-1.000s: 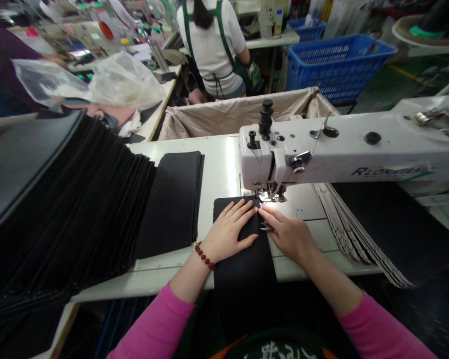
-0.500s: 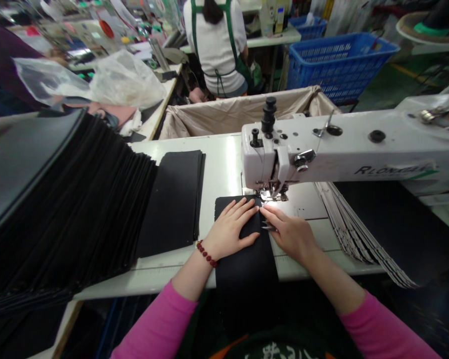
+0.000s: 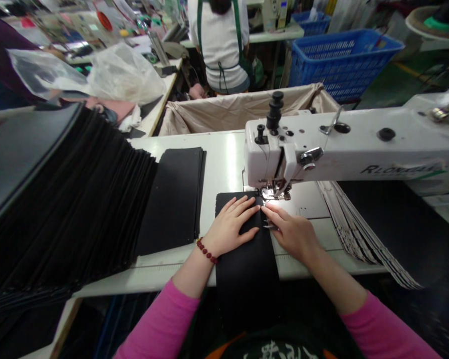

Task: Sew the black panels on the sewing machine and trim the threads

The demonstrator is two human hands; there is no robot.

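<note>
A long black panel (image 3: 247,279) lies on the white sewing table, its far edge at the presser foot (image 3: 275,193) of a white sewing machine (image 3: 322,149), its near end hanging over the table's front edge. My left hand (image 3: 234,224), with a dark red bead bracelet, rests flat on the panel, fingers spread. At the panel's right edge, my right hand (image 3: 292,229) is closed round small metal snips (image 3: 271,225), whose tips point left. The fingertips of both hands almost meet just in front of the presser foot.
Left of the panel lie a small pile of black pieces (image 3: 172,199) and a tall black stack (image 3: 78,199). Pale-edged black panels (image 3: 396,224) lie at right. Behind the table are a cloth-lined bin (image 3: 243,112), a blue basket (image 3: 344,65) and a person in a green apron (image 3: 224,50).
The view has shifted slightly, so the machine appears a little farther right. My hands and the black panel keep nearly the same places relative to each other.
</note>
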